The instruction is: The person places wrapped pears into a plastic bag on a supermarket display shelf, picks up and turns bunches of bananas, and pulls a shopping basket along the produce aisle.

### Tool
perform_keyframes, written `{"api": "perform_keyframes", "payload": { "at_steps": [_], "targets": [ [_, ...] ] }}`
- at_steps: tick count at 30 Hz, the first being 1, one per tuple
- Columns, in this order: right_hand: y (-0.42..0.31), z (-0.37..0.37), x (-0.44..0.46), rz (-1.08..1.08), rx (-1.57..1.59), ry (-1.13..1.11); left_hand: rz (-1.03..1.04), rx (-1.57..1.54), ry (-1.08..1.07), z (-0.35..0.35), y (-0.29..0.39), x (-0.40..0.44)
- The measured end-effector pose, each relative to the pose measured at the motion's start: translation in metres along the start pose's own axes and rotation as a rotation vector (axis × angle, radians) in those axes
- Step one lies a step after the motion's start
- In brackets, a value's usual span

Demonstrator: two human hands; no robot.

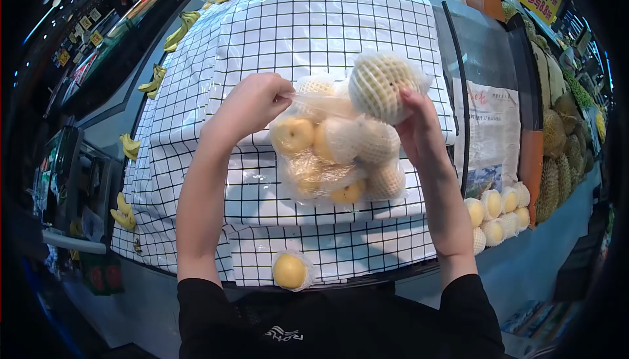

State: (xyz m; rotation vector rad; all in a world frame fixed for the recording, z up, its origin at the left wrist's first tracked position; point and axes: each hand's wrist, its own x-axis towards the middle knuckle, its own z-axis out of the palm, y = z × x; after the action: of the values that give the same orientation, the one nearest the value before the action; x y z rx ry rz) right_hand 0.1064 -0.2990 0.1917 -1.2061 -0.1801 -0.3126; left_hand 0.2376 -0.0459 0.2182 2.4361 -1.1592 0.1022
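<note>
The left hand (261, 95) pinches the clear plastic bag (310, 103), best kept taut; the right hand (422, 125) grasps a foam-netted fruit (379, 87).

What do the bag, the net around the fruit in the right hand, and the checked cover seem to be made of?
The bag: thin, glossy, clear plastic; yellow fruit shows through and creases catch light.
The net: probably matte plastic foam, given its thick, pale mesh.
The checked cover: likely smooth cloth, perhaps plastic-coated; it drapes in folds, but I cannot tell which.
</note>
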Motion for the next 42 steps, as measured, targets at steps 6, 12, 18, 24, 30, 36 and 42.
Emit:
{"api": "perform_keyframes", "payload": {
  "at_steps": [6, 12, 18, 24, 30, 36, 42],
  "targets": [
    [0.007, 0.045, 0.104, -0.015, -0.45, -0.283, 0.151, -0.076, 0.303, 0.006, -0.015, -0.016],
    [0.019, 0.064, 0.134, 0.155, -0.783, -0.583, 0.149, -0.096, 0.417, 0.017, -0.043, -0.019],
    [0.034, 0.05, 0.145, 0.007, -1.011, -0.377, 0.013, -0.571, 0.405, 0.021, -0.041, -0.016],
    [0.034, 0.039, 0.145, 0.001, -0.872, -0.478, 0.08, -0.805, 0.398, 0.024, -0.028, 0.0],
    [0.009, 0.039, 0.137, 0.239, -0.819, -0.653, 0.093, -0.981, 0.458, 0.028, -0.022, 0.001],
    [-0.012, 0.042, 0.131, 0.344, -0.953, -0.675, 0.115, -1.119, 0.601, 0.038, -0.011, 0.01],
    [-0.019, 0.024, 0.143, 0.484, -1.033, -0.774, 0.016, -1.067, 0.712, 0.044, 0.004, 0.033]
  ]
}}
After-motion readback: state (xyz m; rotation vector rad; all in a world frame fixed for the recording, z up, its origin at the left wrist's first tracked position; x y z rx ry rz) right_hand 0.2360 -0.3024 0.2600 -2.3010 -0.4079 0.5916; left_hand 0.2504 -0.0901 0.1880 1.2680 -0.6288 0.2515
